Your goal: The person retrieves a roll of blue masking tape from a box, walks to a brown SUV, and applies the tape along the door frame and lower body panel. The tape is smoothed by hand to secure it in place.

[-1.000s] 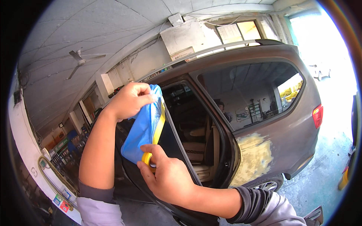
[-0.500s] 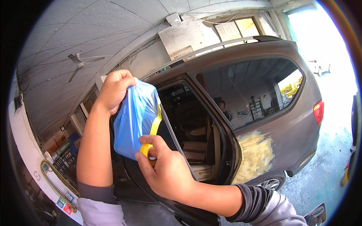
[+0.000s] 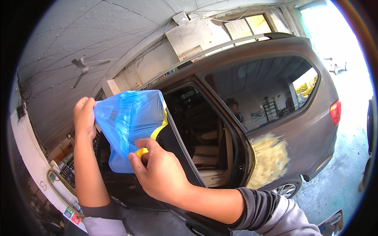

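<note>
Stretched between my hands is a thin blue masking film, with a strip of yellow tape along its right edge. My left hand is closed on the film's far left corner and pulls it into folds. At the film's lower edge, my right hand grips the masking film's roll by its yellow tape end, fingers curled round it. Most of the roll is hidden by the hand and film. Behind the film, the brown car's side door stands open onto a tan seat.
The car fills the right, with a dark rear window and a sanded yellowish patch above the rear wheel. A ceiling fan hangs at upper left. A hose lies along the left wall.
My left hand has moved left and down, spreading the blue film wider. My right hand has shifted slightly left with the roll. The view has tilted a little.
</note>
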The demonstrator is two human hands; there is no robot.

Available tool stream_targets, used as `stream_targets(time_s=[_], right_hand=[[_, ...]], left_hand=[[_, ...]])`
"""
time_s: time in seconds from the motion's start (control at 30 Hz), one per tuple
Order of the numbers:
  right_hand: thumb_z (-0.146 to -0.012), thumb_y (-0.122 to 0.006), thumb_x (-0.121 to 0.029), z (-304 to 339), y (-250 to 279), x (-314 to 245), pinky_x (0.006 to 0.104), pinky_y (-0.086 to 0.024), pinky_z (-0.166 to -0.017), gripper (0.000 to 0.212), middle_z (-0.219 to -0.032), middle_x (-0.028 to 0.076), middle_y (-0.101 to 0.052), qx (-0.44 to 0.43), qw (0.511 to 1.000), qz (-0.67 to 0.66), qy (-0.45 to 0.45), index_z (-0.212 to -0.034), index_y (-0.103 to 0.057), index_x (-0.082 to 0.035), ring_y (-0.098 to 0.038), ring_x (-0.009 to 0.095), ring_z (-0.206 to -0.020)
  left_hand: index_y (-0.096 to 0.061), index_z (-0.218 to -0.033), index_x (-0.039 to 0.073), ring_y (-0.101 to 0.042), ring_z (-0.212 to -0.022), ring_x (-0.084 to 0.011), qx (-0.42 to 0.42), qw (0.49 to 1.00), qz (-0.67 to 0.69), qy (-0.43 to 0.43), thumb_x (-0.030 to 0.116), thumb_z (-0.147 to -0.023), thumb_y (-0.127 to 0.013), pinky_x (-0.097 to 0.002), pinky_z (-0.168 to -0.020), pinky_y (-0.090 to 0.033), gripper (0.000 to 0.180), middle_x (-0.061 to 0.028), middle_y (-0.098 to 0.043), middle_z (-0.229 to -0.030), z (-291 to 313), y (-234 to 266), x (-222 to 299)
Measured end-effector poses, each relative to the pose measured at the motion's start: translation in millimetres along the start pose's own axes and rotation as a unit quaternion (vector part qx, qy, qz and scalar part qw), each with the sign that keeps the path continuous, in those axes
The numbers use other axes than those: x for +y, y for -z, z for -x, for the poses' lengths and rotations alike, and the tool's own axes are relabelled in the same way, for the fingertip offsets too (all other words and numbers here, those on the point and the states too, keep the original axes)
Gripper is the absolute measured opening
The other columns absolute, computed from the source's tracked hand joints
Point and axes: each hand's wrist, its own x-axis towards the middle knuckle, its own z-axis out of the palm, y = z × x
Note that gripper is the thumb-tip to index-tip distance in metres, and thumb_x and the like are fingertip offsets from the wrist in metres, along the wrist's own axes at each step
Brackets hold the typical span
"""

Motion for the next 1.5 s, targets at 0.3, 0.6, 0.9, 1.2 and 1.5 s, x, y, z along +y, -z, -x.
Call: stream_targets(time_s=[0.3,0.6,0.9,1.2,1.5], right_hand=[[-0.104,-0.071,-0.026,12.9,-24.0,27.5,0.0487,-0.061,-0.078,0.036,-0.088,0.022,-0.077,0.008,0.997,-0.071,-0.003,-0.133,-0.063,-0.006,-0.077,0.041,-0.084],[-0.101,-0.076,-0.023,26.1,-14.6,26.4,0.0421,-0.064,-0.073,0.042,-0.093,0.020,-0.079,-0.001,0.994,0.083,0.072,-0.136,-0.061,-0.007,-0.079,0.037,-0.080],[-0.101,-0.069,-0.020,31.9,-6.7,29.2,0.0468,-0.061,-0.063,0.034,-0.088,0.016,-0.077,0.022,0.974,0.146,0.172,-0.132,-0.063,-0.007,-0.075,0.036,-0.071],[-0.100,-0.067,-0.018,34.2,7.1,31.0,0.0461,-0.056,-0.053,0.028,-0.074,0.012,-0.069,0.042,0.953,0.192,0.230,-0.125,-0.063,-0.006,-0.071,0.033,-0.061],[-0.099,-0.072,-0.019,34.0,27.4,26.4,0.0470,-0.058,-0.063,0.031,-0.079,0.014,-0.072,0.110,0.960,0.138,0.215,-0.127,-0.064,-0.010,-0.073,0.035,-0.068]], left_hand=[[-0.047,-0.072,0.012,-0.039,-0.069,-0.0071,0.052,0.996,-0.049,0.051,0.009,-0.092,-0.059,-0.0299,-0.064,-0.032,0.023,0.0067,-0.042,-0.073,40.3,57.6,-48.6],[-0.054,-0.073,0.004,-0.056,-0.071,-0.0170,-0.059,0.916,-0.375,0.126,0.011,-0.088,-0.069,-0.0385,-0.063,-0.044,0.023,-0.0042,-0.057,-0.074,71.4,100.7,-72.1],[-0.072,-0.112,0.002,-0.069,-0.109,-0.0310,-0.280,0.867,-0.275,-0.306,0.002,-0.086,-0.066,-0.0398,-0.100,-0.054,0.027,-0.0144,-0.070,-0.113,81.2,-30.9,64.1],[-0.084,-0.087,0.013,-0.057,-0.108,-0.0284,-0.553,0.716,-0.298,-0.304,-0.003,-0.066,-0.064,-0.0403,-0.100,-0.046,0.033,-0.0053,-0.063,-0.101,88.4,-97.0,93.9],[-0.062,-0.086,0.007,-0.053,-0.106,-0.0298,-0.553,0.747,-0.244,-0.276,0.007,-0.079,-0.068,-0.0398,-0.098,-0.045,0.009,-0.0073,-0.057,-0.098,73.9,-103.5,73.7]])
